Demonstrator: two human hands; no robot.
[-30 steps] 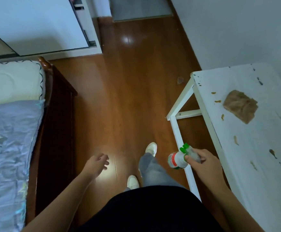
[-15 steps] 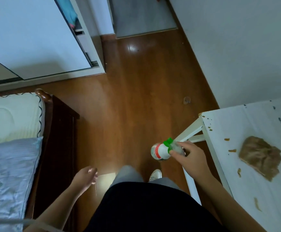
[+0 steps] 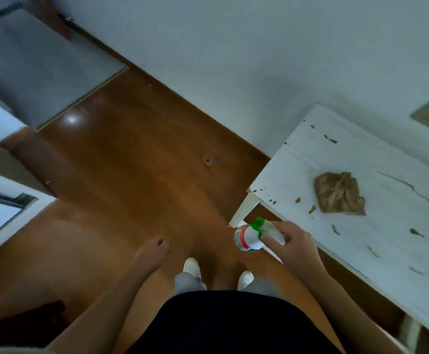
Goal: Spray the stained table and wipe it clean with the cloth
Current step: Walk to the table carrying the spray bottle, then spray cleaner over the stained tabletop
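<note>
Stained white table fills the right of the frame, more of it showing than a moment ago as the person turns toward it, with the brown cloth lying at its middle. At the near corner the right hand grips the green-capped spray bottle, while the left hand hangs loose and empty; spraying looks next. Its red-and-white label is too blurred to read.

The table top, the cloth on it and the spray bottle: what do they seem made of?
The table top: probably white-painted wood, matte; faint streaky grain lines show. The cloth: soft brown fabric, crumpled into folds. The spray bottle: likely plastic, smooth white body, green head; the blur leaves it open.
</note>
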